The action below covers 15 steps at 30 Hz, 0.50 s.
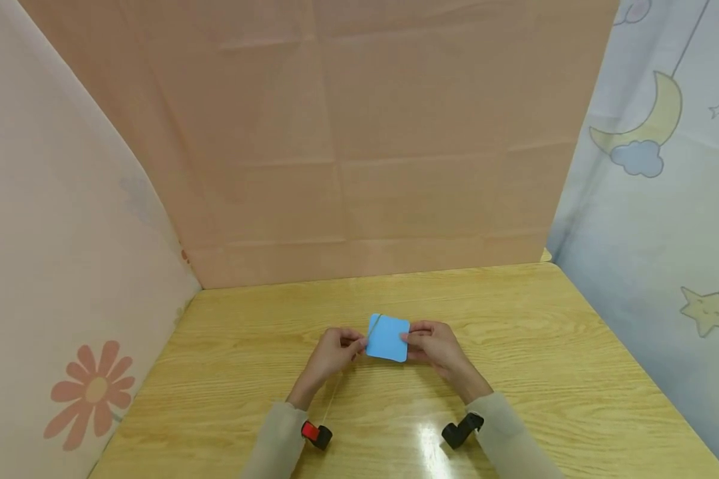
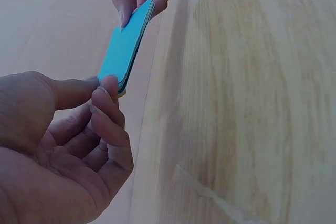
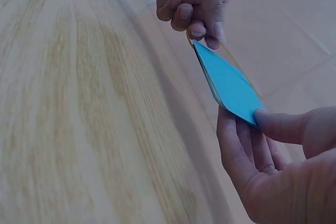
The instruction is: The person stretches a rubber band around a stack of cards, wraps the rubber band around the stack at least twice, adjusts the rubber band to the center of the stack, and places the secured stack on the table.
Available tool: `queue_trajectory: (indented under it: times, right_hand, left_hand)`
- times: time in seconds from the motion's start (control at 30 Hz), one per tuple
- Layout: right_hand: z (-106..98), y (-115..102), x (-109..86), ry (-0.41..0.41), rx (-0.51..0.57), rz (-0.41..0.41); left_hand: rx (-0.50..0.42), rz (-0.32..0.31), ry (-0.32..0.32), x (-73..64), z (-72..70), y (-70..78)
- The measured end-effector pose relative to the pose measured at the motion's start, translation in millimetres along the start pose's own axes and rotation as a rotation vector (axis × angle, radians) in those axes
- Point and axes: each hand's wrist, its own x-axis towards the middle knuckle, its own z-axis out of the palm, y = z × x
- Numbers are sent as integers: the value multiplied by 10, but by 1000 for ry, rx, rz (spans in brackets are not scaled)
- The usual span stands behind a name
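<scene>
A thin stack of square blue cards (image 1: 389,340) with rounded corners is held up over the table, tilted. My right hand (image 1: 440,349) grips its right edge, thumb on the blue face and fingers behind, as the right wrist view shows. At the opposite edge my left hand (image 1: 334,352) pinches a yellowish rubber band (image 3: 240,67) between thumb and fingers. The band crosses one corner of the blue face slantwise. In the left wrist view the layered edge of the blue cards (image 2: 126,48) shows; the back of the stack is hidden.
Beneath the hands lies a wood-grain table (image 1: 245,399). A plain pinkish-tan cloth (image 1: 335,166) hangs along its back edge. Patterned cloths stand at both sides, a flower on the left one and a moon and star on the right one.
</scene>
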Motion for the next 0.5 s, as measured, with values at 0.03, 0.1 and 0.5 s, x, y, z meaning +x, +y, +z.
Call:
queue_trajectory:
  times: [0.03,0.1,0.5]
  right_hand:
    - [-2,-2,-2,6,3,2]
    - [-10,-3,-2,13,1,3]
    - [-24,-28,-4,39,10,-3]
  left_hand:
    - [1,4,-3,-5,7,-3]
    - [-1,2,-12,-13,23,-10]
    - [-21,19,-49,-58,67,-67]
